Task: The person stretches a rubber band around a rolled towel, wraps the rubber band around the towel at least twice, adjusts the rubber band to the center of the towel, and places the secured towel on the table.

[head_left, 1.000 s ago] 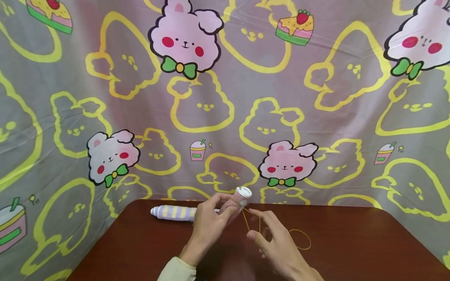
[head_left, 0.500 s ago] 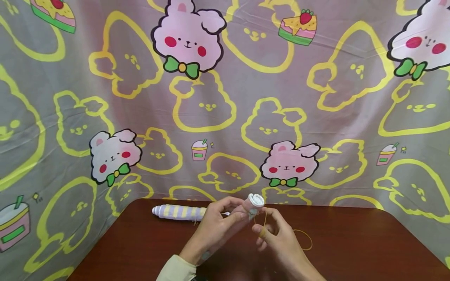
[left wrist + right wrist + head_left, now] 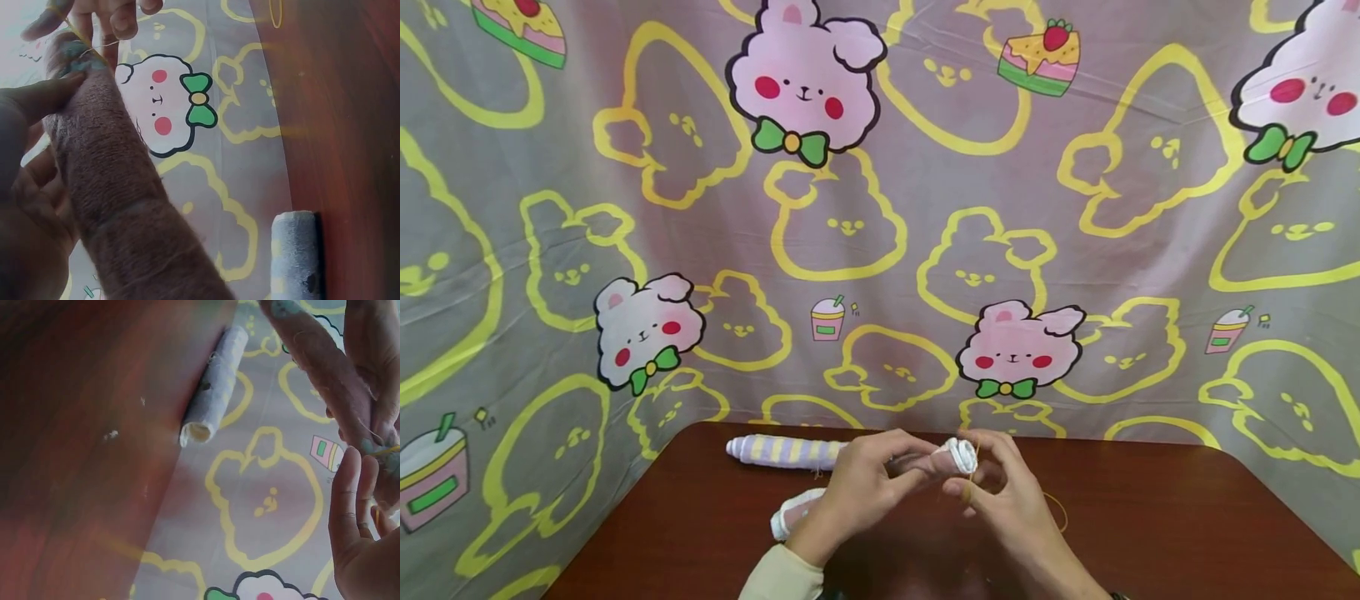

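Note:
My left hand (image 3: 863, 487) grips a rolled pink towel (image 3: 128, 162), its fingers and thumb round the roll near the white-edged far end (image 3: 962, 456). The roll is held up at a slant above the table, and its other end (image 3: 793, 512) shows left of the left wrist. My right hand (image 3: 1011, 496) is at the far end, fingers and thumb bent round a thin yellow rubber band (image 3: 80, 39). The band is stretched and crosses the end of the roll. In the right wrist view, the right fingertips (image 3: 352, 464) are right at the towel.
Behind my left hand lies a second rolled towel (image 3: 786, 452), striped lilac and yellow. Another rubber band (image 3: 1060, 510) lies on the dark red table (image 3: 1165, 517), right of my right hand. A patterned cloth (image 3: 910, 250) hangs behind the table.
The pink roll has tilted lower and its far end has moved right, showing its near end. My right hand has come up against that end, with the rubber band now at it.

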Demonstrator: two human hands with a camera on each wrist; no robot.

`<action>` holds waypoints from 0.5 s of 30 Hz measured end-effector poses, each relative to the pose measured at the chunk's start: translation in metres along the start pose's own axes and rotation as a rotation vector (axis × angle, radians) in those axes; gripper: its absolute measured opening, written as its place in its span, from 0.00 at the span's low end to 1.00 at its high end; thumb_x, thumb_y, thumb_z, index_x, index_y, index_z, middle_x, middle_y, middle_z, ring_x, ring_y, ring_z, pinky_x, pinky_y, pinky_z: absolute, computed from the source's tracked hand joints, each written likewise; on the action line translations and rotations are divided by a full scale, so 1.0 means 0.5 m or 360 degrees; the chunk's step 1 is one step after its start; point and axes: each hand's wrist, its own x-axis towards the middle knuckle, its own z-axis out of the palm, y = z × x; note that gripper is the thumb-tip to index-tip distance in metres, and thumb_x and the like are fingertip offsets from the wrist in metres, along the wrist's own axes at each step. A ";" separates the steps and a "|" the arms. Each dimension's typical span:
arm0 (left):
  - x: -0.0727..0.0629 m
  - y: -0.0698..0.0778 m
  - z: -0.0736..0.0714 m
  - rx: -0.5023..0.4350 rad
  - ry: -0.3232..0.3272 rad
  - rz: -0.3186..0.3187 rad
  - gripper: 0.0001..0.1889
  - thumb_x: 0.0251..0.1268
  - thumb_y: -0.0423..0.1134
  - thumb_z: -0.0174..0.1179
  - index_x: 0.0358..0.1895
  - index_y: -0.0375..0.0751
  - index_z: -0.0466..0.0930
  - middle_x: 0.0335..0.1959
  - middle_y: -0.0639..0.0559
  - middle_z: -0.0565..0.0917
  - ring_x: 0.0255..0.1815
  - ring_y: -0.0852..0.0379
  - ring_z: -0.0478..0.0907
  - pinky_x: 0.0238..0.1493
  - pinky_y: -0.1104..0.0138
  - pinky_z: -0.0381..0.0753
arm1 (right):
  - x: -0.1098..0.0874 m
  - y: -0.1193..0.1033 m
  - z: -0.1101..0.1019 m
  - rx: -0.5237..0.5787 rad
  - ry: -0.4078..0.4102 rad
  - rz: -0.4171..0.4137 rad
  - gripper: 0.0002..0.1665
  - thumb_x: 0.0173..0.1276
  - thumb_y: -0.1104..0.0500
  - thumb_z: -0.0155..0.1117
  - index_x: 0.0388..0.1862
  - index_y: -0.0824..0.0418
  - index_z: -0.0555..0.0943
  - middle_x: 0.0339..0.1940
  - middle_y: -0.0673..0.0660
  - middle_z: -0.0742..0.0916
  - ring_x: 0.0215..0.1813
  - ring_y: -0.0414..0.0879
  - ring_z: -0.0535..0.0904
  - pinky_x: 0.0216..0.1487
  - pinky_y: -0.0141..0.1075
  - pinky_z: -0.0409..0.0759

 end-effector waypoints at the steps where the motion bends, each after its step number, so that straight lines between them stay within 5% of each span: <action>1: 0.000 0.001 0.001 0.0044 -0.0006 0.0038 0.09 0.62 0.36 0.78 0.44 0.50 0.93 0.37 0.64 0.88 0.32 0.70 0.76 0.35 0.76 0.76 | 0.000 -0.001 0.000 0.0000 -0.0012 0.0013 0.31 0.68 0.68 0.76 0.68 0.62 0.77 0.62 0.60 0.74 0.41 0.47 0.86 0.32 0.43 0.87; 7: -0.002 0.009 0.008 0.0251 -0.0059 0.0194 0.13 0.56 0.32 0.79 0.44 0.51 0.94 0.37 0.65 0.89 0.31 0.73 0.74 0.35 0.80 0.72 | -0.001 -0.006 0.002 -0.0114 -0.0048 0.0056 0.32 0.66 0.64 0.79 0.67 0.62 0.78 0.61 0.60 0.76 0.45 0.47 0.85 0.41 0.37 0.87; 15: -0.004 0.010 0.012 0.0333 -0.0080 0.0224 0.16 0.52 0.31 0.80 0.43 0.53 0.94 0.39 0.67 0.90 0.32 0.74 0.77 0.35 0.80 0.73 | -0.002 -0.009 0.002 -0.0273 -0.0050 0.0064 0.29 0.67 0.58 0.80 0.64 0.59 0.80 0.59 0.59 0.79 0.40 0.46 0.83 0.38 0.36 0.85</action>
